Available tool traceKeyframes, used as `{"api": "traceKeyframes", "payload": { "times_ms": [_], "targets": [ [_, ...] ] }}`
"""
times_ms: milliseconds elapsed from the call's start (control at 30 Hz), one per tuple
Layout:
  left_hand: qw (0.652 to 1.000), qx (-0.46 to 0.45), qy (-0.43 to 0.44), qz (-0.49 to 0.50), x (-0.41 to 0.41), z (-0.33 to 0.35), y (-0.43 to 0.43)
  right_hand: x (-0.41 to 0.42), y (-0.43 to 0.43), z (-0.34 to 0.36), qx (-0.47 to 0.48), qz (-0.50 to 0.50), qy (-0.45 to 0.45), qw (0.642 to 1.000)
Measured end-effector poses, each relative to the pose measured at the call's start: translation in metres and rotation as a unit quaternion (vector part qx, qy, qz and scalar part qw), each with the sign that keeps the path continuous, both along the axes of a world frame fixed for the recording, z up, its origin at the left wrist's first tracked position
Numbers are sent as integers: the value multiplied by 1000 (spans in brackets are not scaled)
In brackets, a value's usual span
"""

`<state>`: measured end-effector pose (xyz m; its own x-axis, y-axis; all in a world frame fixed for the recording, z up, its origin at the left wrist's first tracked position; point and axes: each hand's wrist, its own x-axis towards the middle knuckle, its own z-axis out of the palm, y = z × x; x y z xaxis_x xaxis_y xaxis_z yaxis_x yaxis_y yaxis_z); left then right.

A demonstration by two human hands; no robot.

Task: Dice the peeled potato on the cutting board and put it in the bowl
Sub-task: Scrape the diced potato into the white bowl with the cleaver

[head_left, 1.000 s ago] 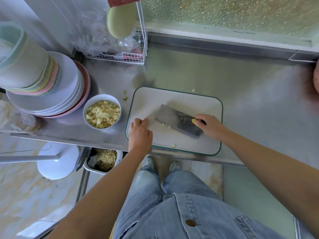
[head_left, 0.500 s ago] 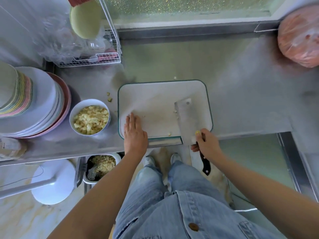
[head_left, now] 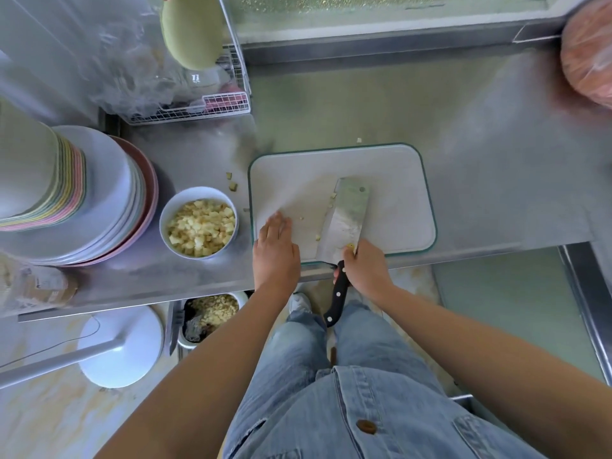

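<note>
Here we are over the stainless steel counter [head_left: 480,160], and the white rectangular plastic cutting board [head_left: 390,180] with its green rim sits in the middle of our view. The left hand [head_left: 275,253] lies flat on the board's 7 o'clock corner, fingers straight and together, holding nothing. The right hand [head_left: 366,266] is at the board's 6 o'clock edge, fingers curled round the broad steel cleaver [head_left: 347,217] just where the blade meets its black riveted handle. The blade lies across the board with its far end pointing to 12 o'clock, while the handle sticks out past the counter edge towards 6 o'clock, over our blue jeans.

And the potato? Nearly all of it is in cubes now: the diced potato [head_left: 200,226] fills the round white bowl [head_left: 164,226] on the counter at 9 o'clock from the board, just beside its rim. A few small potato scraps [head_left: 318,237] lie on the board along the left side of the blade, and a bit clings near the right thumb. Two loose cubes [head_left: 231,182] sit on the counter at about 10 o'clock from the board, between it and the bowl, and one crumb lies just past the board at 12 o'clock.

At 9 o'clock from the bowl stands a stack of pale round plates [head_left: 109,193], and a white wire rack [head_left: 198,107] sits at 11 o'clock.
</note>
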<state>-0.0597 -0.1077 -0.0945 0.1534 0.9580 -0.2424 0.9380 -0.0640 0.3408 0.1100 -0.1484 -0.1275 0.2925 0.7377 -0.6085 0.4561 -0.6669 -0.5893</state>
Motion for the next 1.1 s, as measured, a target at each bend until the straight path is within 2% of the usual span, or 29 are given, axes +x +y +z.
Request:
{"api": "traceKeyframes", "payload": {
  "times_ms": [467, 667, 800, 867, 967, 1100],
  "targets": [
    [999, -2, 20, -29, -12, 0, 19, -32, 44, 48, 11, 119, -55, 991],
    [1000, -12, -5, -22, -12, 3, 19, -41, 55, 51, 10, 110, 17, 994],
    [997, -1, -79, 12, -10, 6, 22, -30, 59, 55, -25, -17, 190, 981],
    [994, 23, -108, 24, -8, 10, 22, -23, 61, 61, -14, -32, 206, 978],
    [990, 70, -124, 20, -5, 17, 19, -12, 67, 72, 5, -1, 196, 981],
    [987, 113, -112, 27, -11, 27, 16, -11, 79, 87, 34, 41, 195, 979]
  ]
}}
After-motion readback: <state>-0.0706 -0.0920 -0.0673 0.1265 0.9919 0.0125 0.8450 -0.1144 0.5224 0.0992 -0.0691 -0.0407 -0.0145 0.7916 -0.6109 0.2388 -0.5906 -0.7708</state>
